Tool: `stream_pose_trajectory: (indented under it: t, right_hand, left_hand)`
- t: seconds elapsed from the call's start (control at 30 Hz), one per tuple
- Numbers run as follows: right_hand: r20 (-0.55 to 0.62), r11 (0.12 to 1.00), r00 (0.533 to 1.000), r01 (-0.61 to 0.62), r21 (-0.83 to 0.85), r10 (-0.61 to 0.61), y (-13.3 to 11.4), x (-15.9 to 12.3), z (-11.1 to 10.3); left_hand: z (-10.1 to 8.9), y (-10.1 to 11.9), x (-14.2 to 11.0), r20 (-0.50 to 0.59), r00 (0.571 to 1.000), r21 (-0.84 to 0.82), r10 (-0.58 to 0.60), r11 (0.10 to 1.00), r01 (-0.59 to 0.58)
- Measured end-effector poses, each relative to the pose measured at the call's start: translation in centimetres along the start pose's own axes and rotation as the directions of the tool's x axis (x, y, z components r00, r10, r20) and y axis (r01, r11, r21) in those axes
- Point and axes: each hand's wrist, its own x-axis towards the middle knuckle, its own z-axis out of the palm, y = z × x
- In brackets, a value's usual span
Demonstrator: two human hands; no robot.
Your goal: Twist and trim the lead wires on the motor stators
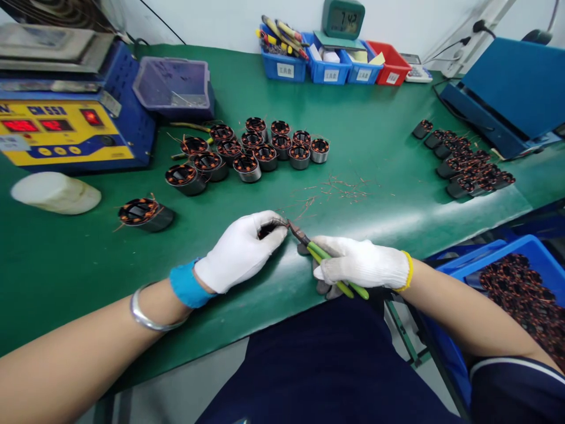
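My left hand [242, 250], in a white glove with a blue cuff, is closed around a motor stator [266, 229] just above the green table; the fingers hide most of it. My right hand [353, 262], gloved in white with a yellow cuff, grips green-handled cutting pliers [318, 252]. Their dark jaws point left and meet the thin wire end at my left fingertips. Whether the jaws are closed on the wire I cannot tell. Beyond my hands lie loose copper wire clippings [342, 188]. A single stator [145, 214] rests on its side left of my left hand.
Several stators [247, 168] stand grouped behind my hands, more [461, 185] at the right. A yellow-blue device [66, 129], white block [55, 192] and purple bin [174, 88] are left. Tool bins [285, 68] line the wall. A blue crate [534, 244] of stators sits lower right.
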Motion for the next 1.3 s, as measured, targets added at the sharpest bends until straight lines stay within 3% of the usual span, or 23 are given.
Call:
stream_pose_trajectory:
  t: [0.1,0.2,0.3,0.4,0.5,0.57,0.63,0.67,0.73,0.8,0.83,0.93,1.07,1.2,1.3]
  right_hand:
    - [-0.043,0.997,0.999,0.018,-0.076,-0.021,0.0,0.5,-0.1]
    - [-0.162,0.916,0.982,0.029,-0.399,-0.101,-0.1,-0.1,-0.5]
    - [-0.337,0.615,0.909,-0.124,-0.779,-0.244,0.3,-1.6,-0.8]
    - [-0.480,0.310,0.806,-0.384,-0.870,-0.347,1.5,-2.8,-1.0]
    - [-0.480,0.215,0.747,-0.431,-0.876,-0.461,2.5,-3.1,-1.2]
    - [-0.424,0.268,0.695,-0.328,-0.906,-0.580,2.4,-2.8,-1.0]
    - [-0.403,0.410,0.633,-0.145,-0.901,-0.661,1.7,-2.2,-0.4]
    - [-0.407,0.499,0.635,-0.039,-0.866,-0.657,1.1,-1.7,0.0]
    - [-0.396,0.664,0.720,0.119,-0.738,-0.570,0.1,-0.7,0.7]
    - [-0.352,0.769,0.812,0.173,-0.615,-0.465,-0.6,0.5,1.2]
    - [-0.332,0.800,0.836,0.192,-0.568,-0.436,-0.6,1.1,1.3]
    - [-0.326,0.880,0.855,0.264,-0.394,-0.403,0.2,2.1,1.2]
    - [-0.347,0.933,0.866,0.339,-0.124,-0.361,1.3,1.8,1.2]
    - [-0.388,0.939,0.872,0.341,0.042,-0.299,1.2,1.2,1.6]
    - [-0.407,0.920,0.876,0.352,0.171,-0.260,0.9,0.8,2.0]
  left_hand:
    - [0.0,0.1,0.0,0.000,1.000,0.020,-0.019,1.000,0.019]
    - [-0.5,0.5,-0.3,-0.036,0.999,0.171,-0.033,0.984,0.038]
    - [-1.6,0.6,-0.8,-0.037,0.999,0.499,0.017,0.866,0.003]
    - [-2.4,0.4,-1.1,0.104,0.993,0.666,0.047,0.739,-0.105]
    - [-2.1,0.1,-1.0,0.154,0.978,0.635,0.137,0.745,-0.205]
    - [-1.4,0.0,-1.0,0.142,0.966,0.574,0.215,0.777,-0.258]
    - [-0.7,-0.1,-1.2,0.173,0.946,0.495,0.273,0.807,-0.323]
    - [-0.5,-0.2,-1.3,0.206,0.932,0.452,0.299,0.816,-0.362]
    - [-0.2,-0.4,-1.7,0.258,0.898,0.373,0.355,0.821,-0.432]
    - [-0.2,-0.6,-2.0,0.248,0.884,0.322,0.397,0.827,-0.462]
    - [-0.2,-0.6,-2.2,0.220,0.888,0.310,0.404,0.834,-0.456]
    - [-0.5,-0.1,-2.6,0.155,0.928,0.377,0.339,0.848,-0.372]
    - [-0.6,1.1,-2.4,0.168,0.975,0.482,0.145,0.851,-0.209]
    - [-0.5,1.7,-2.1,0.253,0.967,0.063,-0.021,0.998,0.006]
    - [-1.0,2.0,-2.2,0.344,0.935,-0.213,-0.090,0.962,0.171]
